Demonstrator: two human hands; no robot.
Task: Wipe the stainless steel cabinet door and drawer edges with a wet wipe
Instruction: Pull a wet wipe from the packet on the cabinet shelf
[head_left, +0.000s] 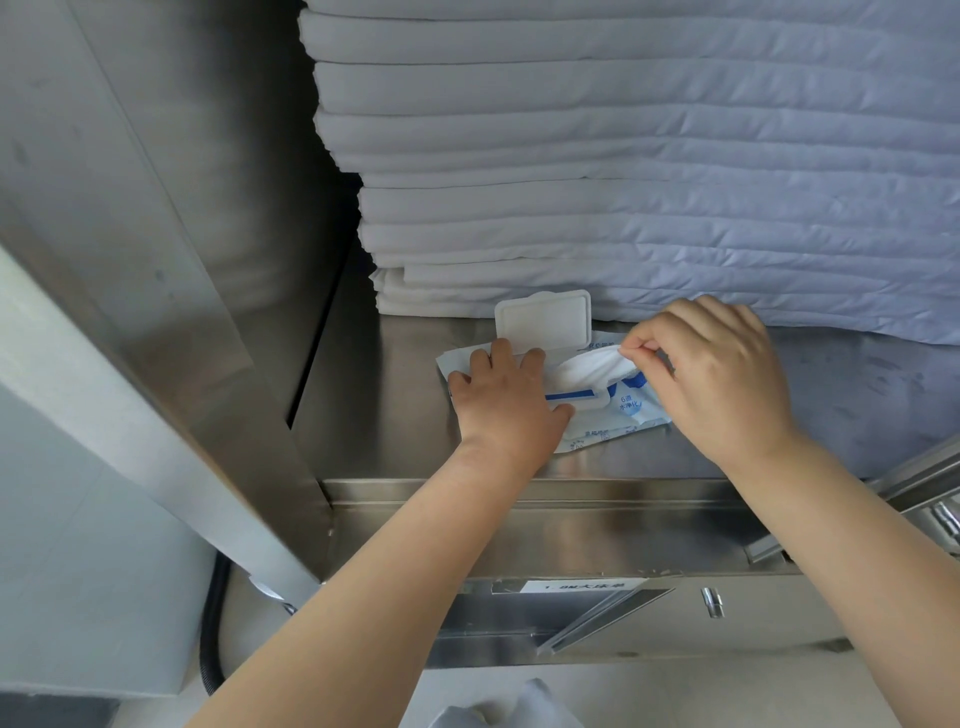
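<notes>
A blue and white wet wipe pack (631, 410) lies on the stainless steel shelf (395, 415), its white flip lid (544, 321) standing open. My left hand (506, 395) presses flat on the pack's left half. My right hand (722, 374) pinches a white wet wipe (592, 368) that sticks partway out of the pack's opening. The open stainless steel cabinet door (171, 291) stands at the left. Below the shelf runs the cabinet's front rail (597, 525), with a labelled steel panel (576, 587) under it.
A tall stack of folded white linens (623, 182) fills the shelf behind the pack. A metal hinge or latch (940, 512) sticks out at the right edge. A black hose (213, 639) hangs at the lower left beside the wall.
</notes>
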